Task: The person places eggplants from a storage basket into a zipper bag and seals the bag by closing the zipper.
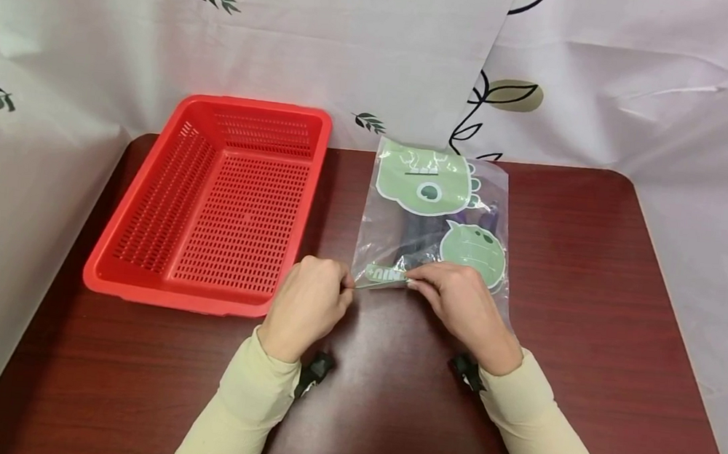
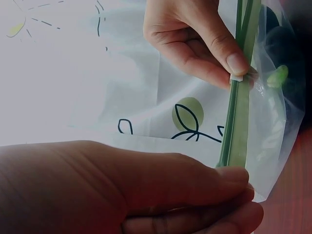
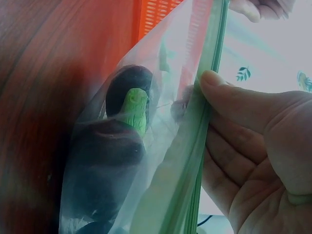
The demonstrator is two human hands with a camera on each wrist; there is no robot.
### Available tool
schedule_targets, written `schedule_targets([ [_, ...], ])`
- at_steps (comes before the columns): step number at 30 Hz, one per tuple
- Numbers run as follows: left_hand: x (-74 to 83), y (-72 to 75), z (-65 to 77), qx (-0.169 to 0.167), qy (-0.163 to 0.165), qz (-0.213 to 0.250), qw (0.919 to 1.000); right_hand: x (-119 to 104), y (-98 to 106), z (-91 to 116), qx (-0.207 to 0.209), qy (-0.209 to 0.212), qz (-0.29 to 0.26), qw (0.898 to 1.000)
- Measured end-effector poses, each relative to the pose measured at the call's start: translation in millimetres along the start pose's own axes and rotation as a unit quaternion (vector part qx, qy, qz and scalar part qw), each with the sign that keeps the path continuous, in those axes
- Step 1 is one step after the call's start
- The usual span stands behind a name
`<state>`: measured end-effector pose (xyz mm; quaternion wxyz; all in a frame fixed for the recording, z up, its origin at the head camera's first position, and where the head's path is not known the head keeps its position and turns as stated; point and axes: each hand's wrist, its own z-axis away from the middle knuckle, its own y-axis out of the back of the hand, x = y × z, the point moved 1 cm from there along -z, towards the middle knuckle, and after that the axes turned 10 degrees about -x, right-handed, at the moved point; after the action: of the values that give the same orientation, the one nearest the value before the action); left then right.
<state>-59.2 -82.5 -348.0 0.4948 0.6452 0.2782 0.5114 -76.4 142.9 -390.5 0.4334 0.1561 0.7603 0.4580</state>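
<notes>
A clear zip bag (image 1: pixel 423 189) with green cartoon prints lies on the table, its green zip strip (image 2: pixel 236 122) along the near edge. My left hand (image 1: pixel 310 302) pinches the strip's left end between thumb and fingers. Further right along the strip, my right hand (image 1: pixel 462 302) pinches it at a small whitish slider (image 2: pixel 237 78), thumb on top. Inside the bag are dark, rounded things (image 3: pixel 102 165) that look like eggplants, with a green stem (image 3: pixel 135 107) showing through the plastic. Part of the bag's right side is hidden under my right hand.
A red perforated basket (image 1: pixel 198 304) stands to the left of the bag, with nothing inside it. The dark wooden table (image 1: pixel 596 278) is bordered by pale cloth (image 1: pixel 388 39) printed with leaves at the back and sides.
</notes>
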Motion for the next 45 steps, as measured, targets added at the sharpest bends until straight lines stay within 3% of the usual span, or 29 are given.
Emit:
schedule_targets([
  [45, -0.4, 0.6, 1.9, -0.007, -0.006, -0.010, 0.9999, 5.7, 3.1, 6.8, 0.011, 0.003, 0.013, 1.000],
])
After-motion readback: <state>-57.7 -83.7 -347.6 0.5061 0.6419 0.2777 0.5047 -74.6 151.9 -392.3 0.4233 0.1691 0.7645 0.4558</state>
